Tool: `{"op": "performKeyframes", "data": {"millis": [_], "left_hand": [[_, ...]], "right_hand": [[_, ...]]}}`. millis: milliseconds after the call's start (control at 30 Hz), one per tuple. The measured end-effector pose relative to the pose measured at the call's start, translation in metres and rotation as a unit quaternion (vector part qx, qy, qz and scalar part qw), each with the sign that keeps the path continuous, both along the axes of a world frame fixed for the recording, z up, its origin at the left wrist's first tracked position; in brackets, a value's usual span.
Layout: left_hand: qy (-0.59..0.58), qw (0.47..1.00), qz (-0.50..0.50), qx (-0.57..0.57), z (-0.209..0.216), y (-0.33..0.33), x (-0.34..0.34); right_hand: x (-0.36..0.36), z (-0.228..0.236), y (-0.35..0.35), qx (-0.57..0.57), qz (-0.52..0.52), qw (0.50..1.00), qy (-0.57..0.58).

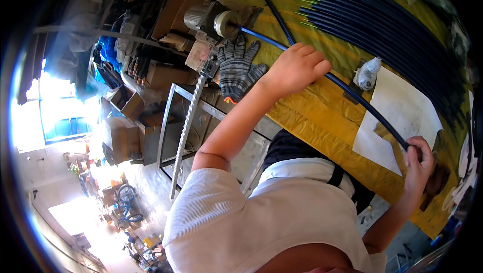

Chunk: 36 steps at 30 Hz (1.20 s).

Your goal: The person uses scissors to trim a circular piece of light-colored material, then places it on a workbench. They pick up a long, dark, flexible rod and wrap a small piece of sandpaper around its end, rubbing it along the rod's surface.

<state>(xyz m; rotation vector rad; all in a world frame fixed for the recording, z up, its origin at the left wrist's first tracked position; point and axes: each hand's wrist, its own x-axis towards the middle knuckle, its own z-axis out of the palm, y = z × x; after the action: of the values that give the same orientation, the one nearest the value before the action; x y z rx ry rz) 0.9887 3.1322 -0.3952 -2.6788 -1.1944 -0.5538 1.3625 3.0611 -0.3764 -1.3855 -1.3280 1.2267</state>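
Observation:
A long dark blue rod [375,109] slants across the bench, its far left end meeting the round cream collar [226,24] of a motor. My left hand [300,67] is wrapped in a fist around the rod near its middle. Close to the rod's near right end, my right hand [418,160] closes on it with thumb and fingers. A second dark rod crosses behind my left hand. Beside the motor lies a grey striped knit glove [239,69]. A plastic-wrapped lump [369,73] sits just beyond the rod.
Yellow sheeting [307,117] covers the bench. Many thin dark rods [387,41] with green tips lie at the far right. A white sheet [417,102] and a brown object [436,178] are near my right hand. Left stand a metal frame [166,117], a twisted bar [188,127] and cardboard boxes [122,140].

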Motion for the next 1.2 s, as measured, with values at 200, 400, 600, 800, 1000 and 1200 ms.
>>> {"op": "performKeyframes", "data": {"millis": [200, 400, 600, 800, 1000, 1200], "left_hand": [[0.006, 1.000, 0.001, -0.021, 0.007, 0.005, -0.019], [-0.013, 0.999, 0.049, -0.012, 0.018, 0.007, -0.021], [-0.064, 0.996, 0.061, 0.015, 0.024, 0.008, 0.014], [-0.089, 0.995, 0.050, 0.006, 0.030, 0.012, 0.034], [-0.092, 0.994, 0.039, 0.033, 0.036, 0.013, 0.041], [-0.095, 0.995, 0.016, 0.017, 0.044, -0.001, 0.047]], "right_hand": [[-0.013, 0.005, 0.014, -0.001, 0.014, 0.995, 0.096], [0.011, -0.014, 0.025, -0.013, -0.013, 0.915, 0.402], [-0.031, -0.047, 0.031, 0.022, -0.058, 0.976, 0.207], [-0.098, -0.050, 0.060, 0.153, 0.052, 0.978, -0.134], [-0.137, -0.039, 0.081, 0.051, 0.064, 0.994, -0.073], [-0.103, -0.005, 0.040, 0.108, 0.018, 0.992, -0.063]]}}
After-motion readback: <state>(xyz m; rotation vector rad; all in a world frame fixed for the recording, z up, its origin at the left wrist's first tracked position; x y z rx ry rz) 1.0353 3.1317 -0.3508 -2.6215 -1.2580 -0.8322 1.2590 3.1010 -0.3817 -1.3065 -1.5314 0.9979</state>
